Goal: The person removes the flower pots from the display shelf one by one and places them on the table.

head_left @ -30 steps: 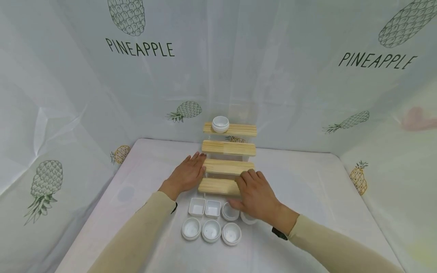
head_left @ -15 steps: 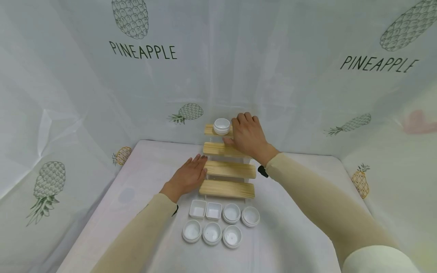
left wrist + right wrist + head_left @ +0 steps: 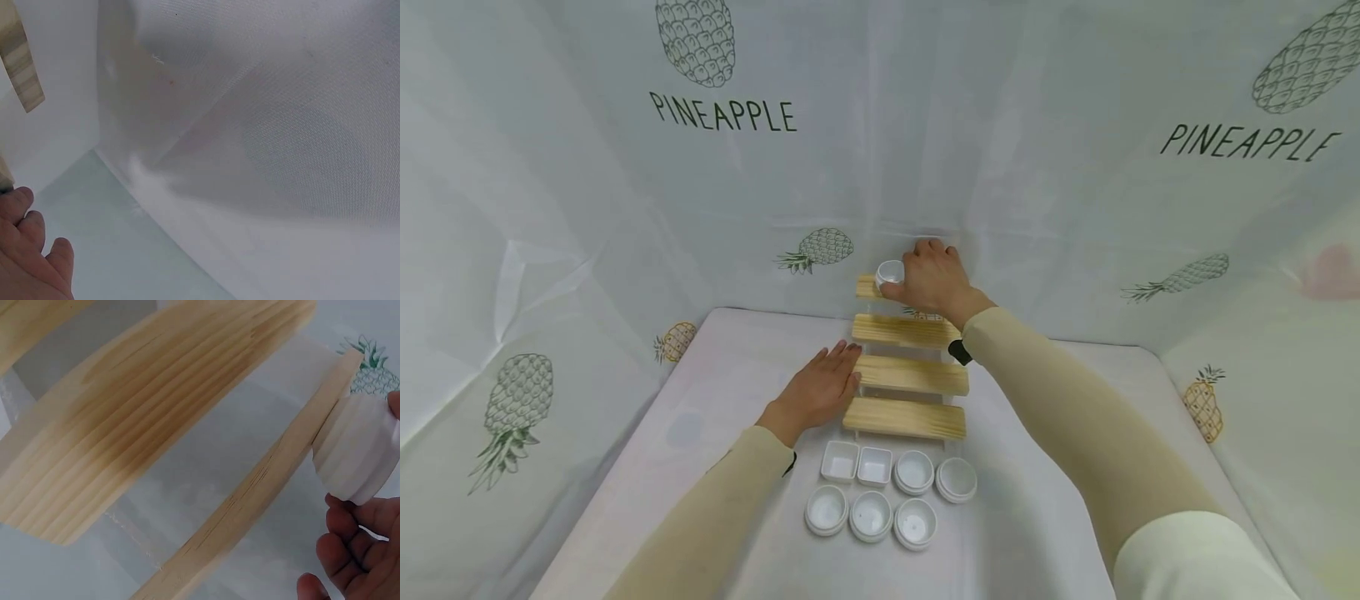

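Observation:
A stepped rack with several wooden shelves stands at the back of the table. On its top shelf sits a small round white bowl, which also shows in the right wrist view as a ridged white bowl. My right hand pinches this bowl from its right side, thumb in front and fingers behind. Flat against the rack's left side rests my left hand, its fingers straight. Only part of the left hand shows in the left wrist view, beside a wooden shelf end.
In front of the rack stand two square white dishes, one a square dish, and several round white bowls in two rows. A white curtain with printed pineapples hangs close behind the rack, at the edge of the white table.
My right hand has risen from the lowest shelf to the top one, then moved left onto the bowl there. The left hand has stayed at the rack's side.

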{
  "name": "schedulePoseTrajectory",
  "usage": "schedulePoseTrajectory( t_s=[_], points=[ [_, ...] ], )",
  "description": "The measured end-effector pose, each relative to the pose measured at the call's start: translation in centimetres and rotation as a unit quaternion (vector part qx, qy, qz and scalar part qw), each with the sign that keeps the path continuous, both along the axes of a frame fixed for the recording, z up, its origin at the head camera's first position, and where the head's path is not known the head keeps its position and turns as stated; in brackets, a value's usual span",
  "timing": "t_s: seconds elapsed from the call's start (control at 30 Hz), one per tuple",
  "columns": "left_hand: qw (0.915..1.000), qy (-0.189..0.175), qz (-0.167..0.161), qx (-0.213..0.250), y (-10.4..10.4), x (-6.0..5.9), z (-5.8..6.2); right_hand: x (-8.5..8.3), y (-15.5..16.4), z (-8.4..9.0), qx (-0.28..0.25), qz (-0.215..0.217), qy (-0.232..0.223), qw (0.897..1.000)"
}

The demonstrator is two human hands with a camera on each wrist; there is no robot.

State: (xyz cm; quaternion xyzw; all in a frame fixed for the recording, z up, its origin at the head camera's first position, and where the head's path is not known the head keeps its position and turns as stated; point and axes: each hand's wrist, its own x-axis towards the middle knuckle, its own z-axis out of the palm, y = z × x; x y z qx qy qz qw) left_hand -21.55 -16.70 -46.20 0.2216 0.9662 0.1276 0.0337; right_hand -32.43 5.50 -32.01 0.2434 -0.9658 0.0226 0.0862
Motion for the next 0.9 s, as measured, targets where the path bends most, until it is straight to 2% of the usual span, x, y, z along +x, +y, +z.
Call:
schedulePoseTrajectory(
  t_s=[0.1, 0.2, 0.4, 0.57, 0.9],
  points=[
    [1.0, -0.003, 0.003, -0.008, 0.1, 0.0, 0.0, 0.0, 0.2, 0.0, -0.003, 0.003, -0.013, 1.0],
    [0.9999, -0.007, 0.006, -0.011, 0.2, 0.0, 0.0, 0.2, 0.4, -0.1, -0.008, 0.012, 0.001, 1.0],
    [0.9999, -0.009, 0.007, -0.003, 0.1, -0.1, 0.0, 0.4, 0.9, -1.0, -0.006, 0.041, 0.071, 0.997],
    [1.0, -0.003, 0.007, -0.004, 0.1, -0.2, -0.3, 0.5, 1.3, -1.7, 0.015, 0.062, 0.142, 0.988],
    [0.9999, -0.006, 0.008, -0.01, 0.1, -0.3, -0.3, 2.3, 2.8, -2.6, 0.026, 0.107, 0.215, 0.97]
  ],
)
